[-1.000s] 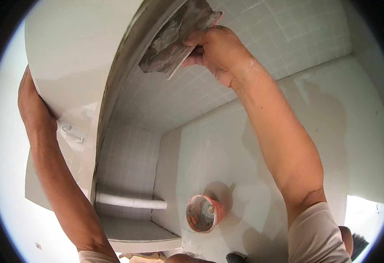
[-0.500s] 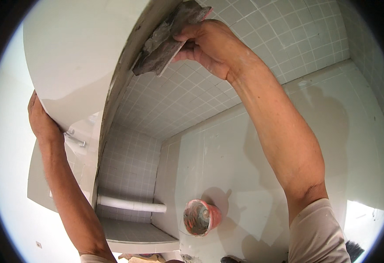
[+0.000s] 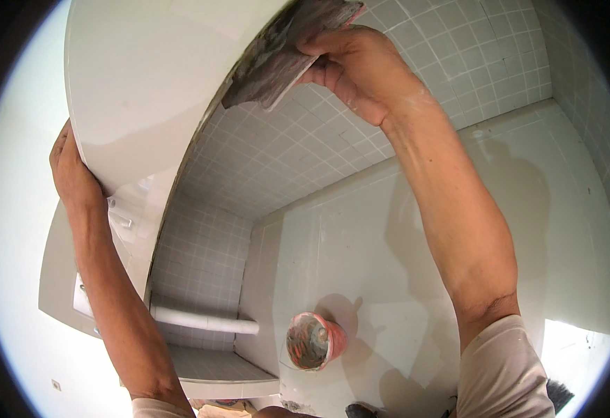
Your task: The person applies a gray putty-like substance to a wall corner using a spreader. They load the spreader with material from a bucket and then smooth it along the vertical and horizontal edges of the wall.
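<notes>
A large glossy off-white tile (image 3: 158,76) stands tilted at the upper left, grey mortar showing along its right edge. My left hand (image 3: 75,164) grips its left edge, closed, with the fingertips partly hidden. At the top, my right hand (image 3: 361,66) is closed on a flat mortar-smeared piece (image 3: 273,70) with a reddish edge, thumb on the near face and fingers beneath. That piece lies against the tile's mortared edge, or very close to it; I cannot tell if they touch.
A reddish bucket (image 3: 317,341) with grey mortar inside stands on the pale floor (image 3: 368,244). Behind are a wall of small grey tiles (image 3: 305,146) and a white pipe (image 3: 204,320) above a low ledge (image 3: 228,390). A dark brush (image 3: 559,396) shows at the lower right.
The large tile has shifted right and turned, so less of its mortared edge shows. Both my hands have moved slightly right and up, the right one still holding the flat piece.
</notes>
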A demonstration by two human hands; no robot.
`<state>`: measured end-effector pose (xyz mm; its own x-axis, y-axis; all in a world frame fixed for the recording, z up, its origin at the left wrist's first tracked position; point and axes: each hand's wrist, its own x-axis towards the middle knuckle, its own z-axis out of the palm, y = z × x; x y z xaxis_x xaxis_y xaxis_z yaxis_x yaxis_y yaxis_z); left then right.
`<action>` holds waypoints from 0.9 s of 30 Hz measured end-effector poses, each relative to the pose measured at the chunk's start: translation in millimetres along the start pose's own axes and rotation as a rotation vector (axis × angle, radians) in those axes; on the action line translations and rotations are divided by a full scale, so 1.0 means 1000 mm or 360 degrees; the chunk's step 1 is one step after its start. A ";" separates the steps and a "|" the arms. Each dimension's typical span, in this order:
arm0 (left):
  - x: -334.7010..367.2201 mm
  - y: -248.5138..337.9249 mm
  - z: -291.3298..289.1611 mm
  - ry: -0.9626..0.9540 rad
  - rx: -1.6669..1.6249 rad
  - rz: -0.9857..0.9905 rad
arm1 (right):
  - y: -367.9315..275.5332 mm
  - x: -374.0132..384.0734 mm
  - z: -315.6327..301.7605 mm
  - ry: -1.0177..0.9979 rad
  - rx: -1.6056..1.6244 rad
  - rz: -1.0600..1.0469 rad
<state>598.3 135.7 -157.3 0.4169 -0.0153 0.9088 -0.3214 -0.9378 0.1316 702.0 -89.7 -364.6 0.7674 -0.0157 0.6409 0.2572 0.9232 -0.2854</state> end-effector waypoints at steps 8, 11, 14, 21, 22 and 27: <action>0.005 -0.004 0.000 -0.0073 -0.0062 0.0023 | -0.009 -0.007 0.004 0.0148 -0.0049 -0.0057; 0.007 -0.006 -0.003 -0.0039 -0.0038 0.0076 | -0.018 -0.010 0.007 0.0128 0.0268 -0.0013; 0.013 -0.008 -0.006 -0.0104 -0.0098 0.0034 | -0.030 -0.021 0.005 0.0024 0.0245 -0.0092; 0.011 -0.007 -0.005 -0.0048 -0.0109 -0.0124 | -0.039 -0.092 -0.017 0.0384 -0.0117 -0.0353; 0.010 -0.008 -0.007 -0.0043 -0.0102 -0.0122 | -0.028 -0.091 -0.018 0.0378 -0.0109 -0.0351; 0.008 -0.007 -0.014 -0.0150 -0.0064 -0.0014 | 0.058 -0.045 -0.020 0.0698 -0.0370 -0.0067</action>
<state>591.8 146.6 -145.5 0.4975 -0.0412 0.8665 -0.3502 -0.9234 0.1572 693.7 -43.6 -424.4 0.9155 -0.2573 0.3093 0.3790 0.8092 -0.4489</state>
